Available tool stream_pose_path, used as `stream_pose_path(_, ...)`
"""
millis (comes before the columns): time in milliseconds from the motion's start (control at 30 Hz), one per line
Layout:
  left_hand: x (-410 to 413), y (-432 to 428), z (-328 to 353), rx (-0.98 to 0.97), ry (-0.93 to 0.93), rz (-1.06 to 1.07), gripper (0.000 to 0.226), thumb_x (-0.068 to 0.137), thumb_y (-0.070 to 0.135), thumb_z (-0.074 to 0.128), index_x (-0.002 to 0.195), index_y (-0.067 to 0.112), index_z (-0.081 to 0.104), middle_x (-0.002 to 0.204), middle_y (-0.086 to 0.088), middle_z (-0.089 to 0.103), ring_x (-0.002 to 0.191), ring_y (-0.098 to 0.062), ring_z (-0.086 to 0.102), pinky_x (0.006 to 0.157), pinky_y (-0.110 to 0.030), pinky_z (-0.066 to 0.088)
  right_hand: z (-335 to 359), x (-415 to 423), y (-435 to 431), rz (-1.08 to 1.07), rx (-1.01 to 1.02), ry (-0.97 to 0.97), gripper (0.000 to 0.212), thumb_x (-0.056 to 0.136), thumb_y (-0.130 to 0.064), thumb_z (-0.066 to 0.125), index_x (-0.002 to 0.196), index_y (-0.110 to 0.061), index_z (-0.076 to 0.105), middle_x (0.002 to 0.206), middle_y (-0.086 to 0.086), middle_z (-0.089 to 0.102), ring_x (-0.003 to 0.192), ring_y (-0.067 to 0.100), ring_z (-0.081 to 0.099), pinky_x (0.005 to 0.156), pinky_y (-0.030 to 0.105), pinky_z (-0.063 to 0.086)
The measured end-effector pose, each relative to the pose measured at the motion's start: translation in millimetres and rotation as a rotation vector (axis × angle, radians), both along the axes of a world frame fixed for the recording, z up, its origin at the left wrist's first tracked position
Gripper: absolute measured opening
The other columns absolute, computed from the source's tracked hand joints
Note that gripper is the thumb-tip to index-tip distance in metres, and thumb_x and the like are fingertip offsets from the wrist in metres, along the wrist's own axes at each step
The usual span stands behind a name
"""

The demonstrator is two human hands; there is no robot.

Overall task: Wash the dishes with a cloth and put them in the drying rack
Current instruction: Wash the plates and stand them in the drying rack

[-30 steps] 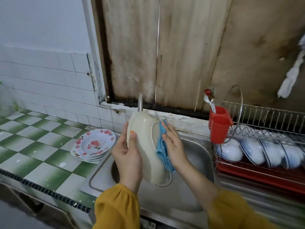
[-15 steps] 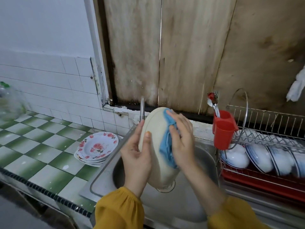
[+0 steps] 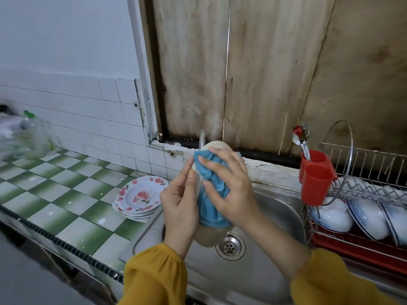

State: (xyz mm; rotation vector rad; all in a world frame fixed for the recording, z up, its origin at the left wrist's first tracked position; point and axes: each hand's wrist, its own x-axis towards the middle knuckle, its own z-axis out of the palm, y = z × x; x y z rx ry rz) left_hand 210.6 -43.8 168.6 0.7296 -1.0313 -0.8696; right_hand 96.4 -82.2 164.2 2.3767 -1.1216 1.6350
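Observation:
Over the steel sink (image 3: pixel 275 216) I hold a cream plate (image 3: pixel 207 237) upright and edge-on. My left hand (image 3: pixel 179 208) grips its left rim, thumb lying along the edge. A blue cloth (image 3: pixel 211 208) drapes over most of the plate's face and top. My right hand (image 3: pixel 231 190) presses the cloth flat against the plate with spread, fairly straight fingers; its thumb is hidden. The wire drying rack (image 3: pixel 363 190) stands to the right of the sink and holds several white, blue-rimmed bowls (image 3: pixel 334 214).
A stack of floral plates (image 3: pixel 141 194) sits on the green-and-white tiled counter (image 3: pixel 66 194) left of the sink. The tap (image 3: pixel 202 139) rises just behind the plate. A red cutlery holder (image 3: pixel 315 181) hangs on the rack's left end. A clear bottle (image 3: pixel 33 137) stands far left.
My right hand has slid the cloth up and across the plate, so it now covers the top rim. The plate has turned more edge-on. The view has tilted down a little.

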Motion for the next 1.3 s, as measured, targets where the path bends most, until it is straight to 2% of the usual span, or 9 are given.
stream_pose_path(133, -9.0, -4.2, -6.4, 0.040, -0.061, 0.079, 0.030, 0.097, 0.012, 0.050, 0.114, 0.033, 0.064, 0.108, 0.011, 0.072, 0.106, -0.008, 0.066, 0.089, -0.024, 0.054, 12.3, 3.5, -13.9, -0.125, 0.286, -0.407, 0.034, 0.084, -0.035, 0.053, 0.117, -0.033, 0.063, 0.125, -0.006, 0.054, 0.121, 0.010, 0.043, 0.108, 0.034, 0.034)
stream_pose_path(367, 7.5, -28.0, 10.6, 0.119, 0.310, 0.202, 0.025, 0.101, 0.009, 0.047, 0.115, 0.019, 0.065, 0.110, -0.007, 0.070, 0.090, -0.010, 0.070, 0.078, -0.023, 0.056, -63.7, 5.1, 5.8, -0.192, -0.213, 0.124, 0.041, 0.100, -0.037, 0.038, 0.139, -0.028, 0.048, 0.152, 0.006, 0.035, 0.142, 0.035, 0.030, 0.110, 0.059, 0.030)
stream_pose_path(533, 20.6, -36.8, 5.6, 0.114, 0.328, 0.162, 0.025, 0.100, 0.009, 0.049, 0.116, 0.020, 0.065, 0.113, -0.001, 0.071, 0.110, -0.019, 0.065, 0.100, -0.038, 0.049, -78.9, -10.2, -10.6, -0.065, 0.226, -0.739, 0.040, 0.102, -0.036, 0.038, 0.140, -0.026, 0.045, 0.149, 0.003, 0.041, 0.139, 0.015, 0.038, 0.114, 0.032, 0.031)
stream_pose_path(633, 24.1, -30.7, 9.0, 0.082, 0.157, 0.097, 0.026, 0.099, 0.011, 0.051, 0.116, 0.022, 0.067, 0.107, 0.004, 0.074, 0.111, -0.023, 0.065, 0.098, -0.038, 0.051, -45.3, -29.6, -29.0, 0.077, 0.539, -1.107, 0.030, 0.103, -0.014, 0.041, 0.130, -0.014, 0.054, 0.109, 0.002, 0.064, 0.091, 0.000, 0.063, 0.081, 0.024, 0.049)
stream_pose_path(700, 23.7, -24.3, 13.2, 0.020, 0.005, 0.035, 0.027, 0.097, 0.011, 0.051, 0.114, 0.024, 0.067, 0.102, 0.004, 0.075, 0.100, -0.019, 0.069, 0.092, -0.034, 0.055, -23.2, -42.5, -41.3, 0.056, 0.591, -1.025, 0.028, 0.101, -0.011, 0.043, 0.123, -0.014, 0.060, 0.099, 0.001, 0.065, 0.085, 0.007, 0.063, 0.077, 0.027, 0.047)
stream_pose_path(800, 16.1, -18.7, 14.0, -0.025, -0.144, -0.041, 0.029, 0.097, 0.005, 0.050, 0.113, 0.024, 0.065, 0.092, 0.013, 0.075, 0.087, -0.005, 0.069, 0.082, -0.021, 0.056, 0.7, -36.5, -41.4, 0.007, 0.476, -0.709, 0.033, 0.096, -0.027, 0.047, 0.127, -0.028, 0.056, 0.132, -0.004, 0.056, 0.123, 0.017, 0.052, 0.102, 0.033, 0.041)
stream_pose_path(967, 3.4, -15.0, -1.6, -0.011, -0.193, -0.057, 0.033, 0.096, 0.003, 0.050, 0.118, 0.023, 0.063, 0.112, 0.015, 0.070, 0.109, -0.007, 0.065, 0.095, -0.025, 0.052, 6.0, 3.9, -20.1, -0.109, 0.055, -0.022, 0.046, 0.097, -0.038, 0.038, 0.139, -0.026, 0.051, 0.150, -0.008, 0.041, 0.144, 0.018, 0.028, 0.119, 0.033, 0.016)
stream_pose_path(1167, 10.1, -7.1, -3.9, 0.019, -0.086, -0.006, 0.031, 0.087, 0.029, 0.053, 0.114, 0.028, 0.067, 0.103, 0.007, 0.075, 0.098, -0.009, 0.069, 0.083, -0.019, 0.053, 4.9, -22.1, -52.0, -0.180, 0.579, -0.795, 0.032, 0.096, -0.026, 0.049, 0.125, -0.024, 0.062, 0.127, -0.003, 0.061, 0.110, 0.011, 0.057, 0.092, 0.026, 0.043)
stream_pose_path(1300, 7.8, -10.7, -5.5, 0.024, -0.149, 0.010, 0.028, 0.090, 0.025, 0.052, 0.113, 0.032, 0.065, 0.113, 0.004, 0.072, 0.113, -0.016, 0.065, 0.097, -0.033, 0.052, 13.3, -4.8, -36.5, -0.257, 0.478, -0.605, 0.043, 0.093, -0.013, 0.053, 0.136, -0.014, 0.049, 0.128, 0.000, 0.054, 0.111, 0.013, 0.052, 0.087, 0.019, 0.037)
